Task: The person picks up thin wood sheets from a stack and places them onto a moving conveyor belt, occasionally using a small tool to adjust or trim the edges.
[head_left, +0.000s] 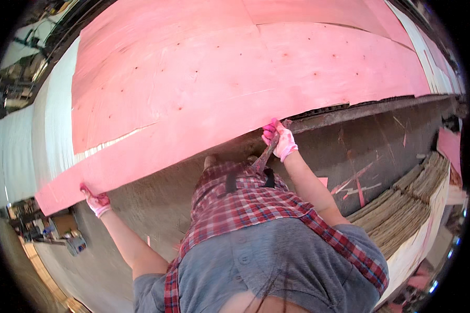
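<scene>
Pink sheet (209,117) edge is pinched by L hand (96,201); stick (267,153) is held in R hand (280,139), sheet pinch there unclear. Thin wood could be torn w/ uneven pull.

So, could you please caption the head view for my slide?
Gloved left hand at the near edge of a broad pink sheet, gloved right hand holding a narrow stained tool.

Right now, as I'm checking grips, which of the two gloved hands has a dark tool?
The right hand: the dark tool slants from it toward the plaid apron. The left hand, by a corner of the pink sheet, shows none.
</scene>
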The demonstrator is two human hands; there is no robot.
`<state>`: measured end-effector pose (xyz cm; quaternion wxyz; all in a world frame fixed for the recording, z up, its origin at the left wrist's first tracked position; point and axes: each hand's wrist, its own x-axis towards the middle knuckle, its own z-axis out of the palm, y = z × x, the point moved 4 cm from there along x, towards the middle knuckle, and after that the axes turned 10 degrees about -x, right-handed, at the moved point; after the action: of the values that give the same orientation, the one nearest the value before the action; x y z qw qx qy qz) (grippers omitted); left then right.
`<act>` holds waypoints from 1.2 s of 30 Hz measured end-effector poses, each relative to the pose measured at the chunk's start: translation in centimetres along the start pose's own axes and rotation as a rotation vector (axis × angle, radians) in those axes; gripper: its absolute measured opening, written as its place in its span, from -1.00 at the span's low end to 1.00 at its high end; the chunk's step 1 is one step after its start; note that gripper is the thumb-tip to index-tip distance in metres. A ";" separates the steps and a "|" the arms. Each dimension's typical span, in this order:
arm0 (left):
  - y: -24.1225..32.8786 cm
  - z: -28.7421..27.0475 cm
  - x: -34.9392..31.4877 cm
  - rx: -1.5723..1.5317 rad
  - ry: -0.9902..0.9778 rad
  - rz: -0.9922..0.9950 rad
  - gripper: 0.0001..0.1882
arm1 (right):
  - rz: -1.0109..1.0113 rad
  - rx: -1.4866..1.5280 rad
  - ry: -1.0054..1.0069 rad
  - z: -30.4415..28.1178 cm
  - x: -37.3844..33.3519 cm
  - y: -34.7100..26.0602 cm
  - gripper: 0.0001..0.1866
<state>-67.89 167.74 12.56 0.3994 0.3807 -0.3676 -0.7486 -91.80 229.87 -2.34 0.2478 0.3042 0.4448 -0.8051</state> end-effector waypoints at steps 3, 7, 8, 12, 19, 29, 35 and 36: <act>-1.1 -2.5 6.2 0.018 0.002 -0.008 -0.43 | 0.041 -0.068 0.110 2.8 2.8 3.8 -0.79; -5.1 -3.9 12.7 0.045 0.028 -0.147 -0.44 | -0.017 -0.157 0.343 6.3 4.4 7.1 -0.78; -6.6 -4.5 14.2 0.051 0.032 -0.196 -0.43 | -0.029 -0.152 0.378 6.5 4.8 7.2 -0.78; -13.1 -4.5 17.1 0.045 -0.062 -0.316 -0.40 | -0.045 -0.194 0.511 5.5 5.4 6.6 -0.77; -17.2 -6.2 15.9 0.166 0.048 -0.485 -0.48 | 0.024 -0.607 0.587 4.9 6.0 4.3 -0.74; -17.9 -8.0 16.9 0.763 0.092 -0.608 -0.26 | 0.100 -1.188 0.499 7.1 8.6 2.0 -0.87; -17.5 -6.6 15.6 0.544 0.130 -0.831 -0.27 | 0.103 -1.485 0.685 8.3 8.8 1.3 -0.79; -17.7 -6.6 15.5 0.520 0.110 -0.886 -0.26 | 0.110 -1.522 0.728 9.5 7.8 1.2 -0.79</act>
<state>-73.87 159.71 -9.74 -0.0452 0.6255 -0.3236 -0.7086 -98.94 220.04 -4.58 0.2651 0.3157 0.9025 -0.1245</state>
